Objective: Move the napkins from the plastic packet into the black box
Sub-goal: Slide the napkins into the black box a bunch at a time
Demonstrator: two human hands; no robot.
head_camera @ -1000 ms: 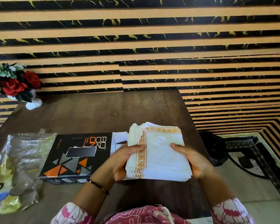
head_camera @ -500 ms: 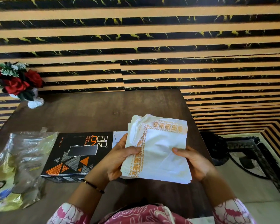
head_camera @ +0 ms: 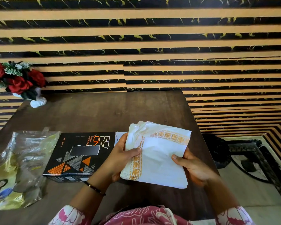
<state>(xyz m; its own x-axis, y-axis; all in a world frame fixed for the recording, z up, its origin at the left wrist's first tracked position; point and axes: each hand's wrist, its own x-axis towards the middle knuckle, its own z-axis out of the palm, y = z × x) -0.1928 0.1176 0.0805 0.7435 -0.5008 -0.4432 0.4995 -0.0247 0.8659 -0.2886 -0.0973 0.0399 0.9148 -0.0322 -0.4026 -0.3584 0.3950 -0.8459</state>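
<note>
Holding the napkins clamped in both grips, left hand and right hand, just right of the black box. I judge transfer pending: box lid appears closed; next, open and insert.

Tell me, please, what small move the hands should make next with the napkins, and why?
Probably carry the napkin stack left toward the black box. Both the left hand and the right hand grip it above the table, the plastic packet lies flat, and only a white edge shows at the box's right end.
</note>
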